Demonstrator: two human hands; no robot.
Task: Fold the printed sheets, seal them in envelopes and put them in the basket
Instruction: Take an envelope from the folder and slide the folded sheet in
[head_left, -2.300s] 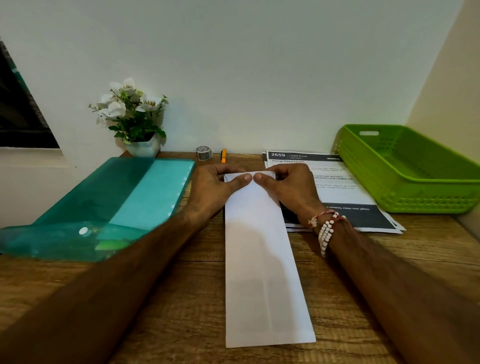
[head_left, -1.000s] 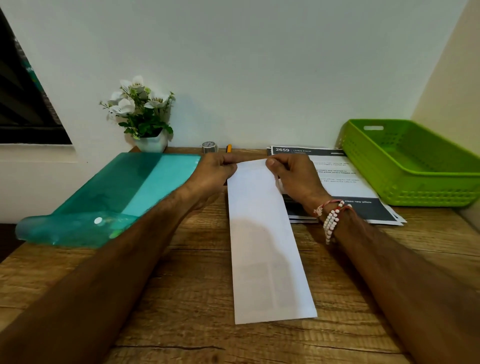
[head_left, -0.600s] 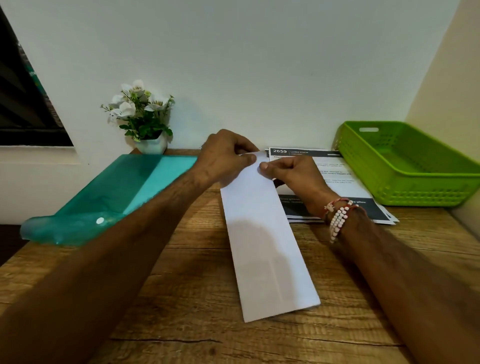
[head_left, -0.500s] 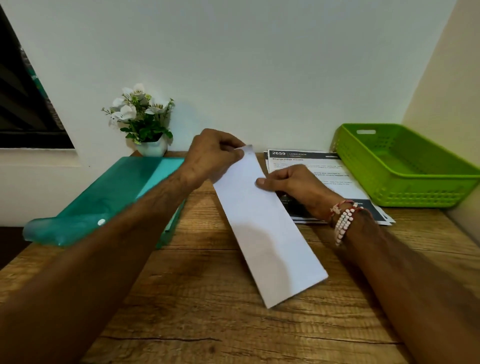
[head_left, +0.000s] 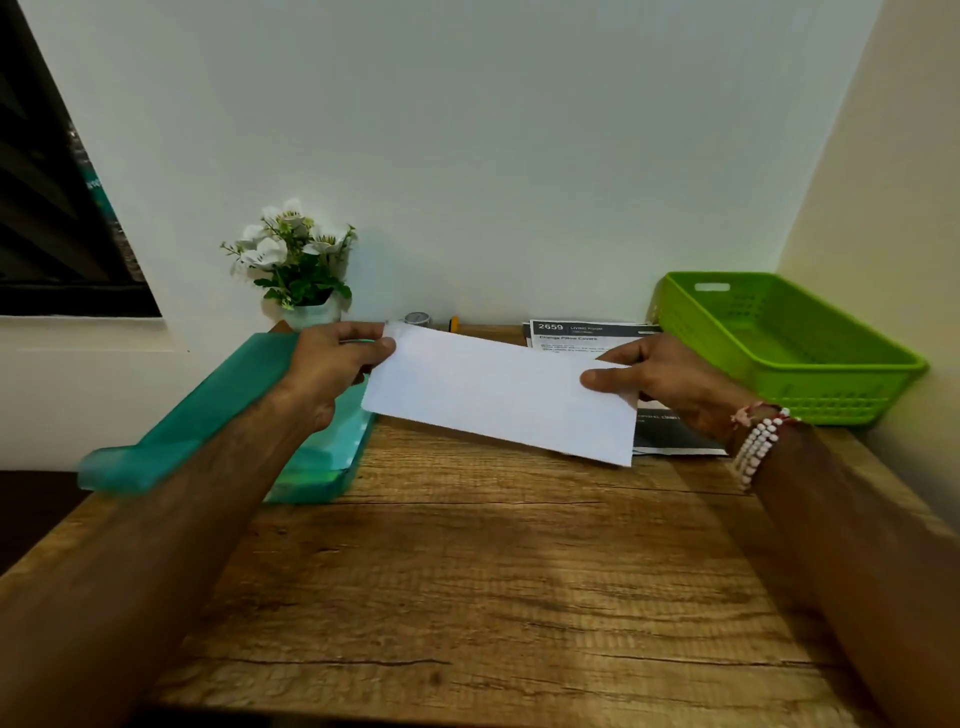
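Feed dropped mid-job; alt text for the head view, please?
A folded white sheet is held sideways over a wooden desk, the left hand pinching its left end and the right hand its right end. Printed sheets lie behind it, with a green basket at right and a teal folder at left.

Home desk nook: wooden desk (head_left: 467, 597), potted flowers (head_left: 293, 260), document folder (head_left: 218, 415)

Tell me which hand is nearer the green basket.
Right. The right hand pinches one end of the folded sheet just beside the green basket; the left hand grips the other end, near the flower pot.
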